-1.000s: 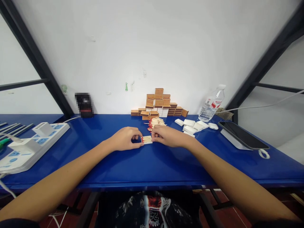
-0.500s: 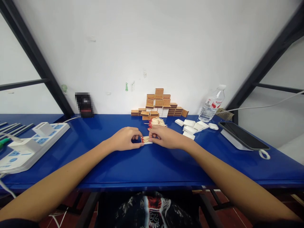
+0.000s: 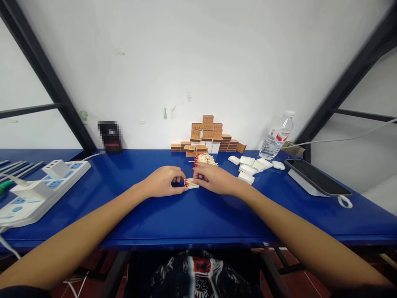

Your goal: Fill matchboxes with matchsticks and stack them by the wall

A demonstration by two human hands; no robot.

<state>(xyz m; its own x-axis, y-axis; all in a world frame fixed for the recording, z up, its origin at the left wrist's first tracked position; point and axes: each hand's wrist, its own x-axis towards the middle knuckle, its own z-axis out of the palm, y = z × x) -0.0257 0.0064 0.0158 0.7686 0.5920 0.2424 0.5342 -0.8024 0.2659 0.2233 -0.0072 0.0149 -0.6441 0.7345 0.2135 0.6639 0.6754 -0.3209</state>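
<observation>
Head camera: both hands closed on one filled match tray at the centre of the frame.

Largest is the blue table across the lower half, bearing a white power strip at far left, a dark tablet on its stand at right, a stack of brown matchboxes against the wall, a water bottle right of that, scattered white inner trays whose contents I cannot see, and a heap of loose matches. The left hand pinches the match tray's left end, and the right hand curls shut over its right end. It lies flat between them, red match heads leftward.
</observation>
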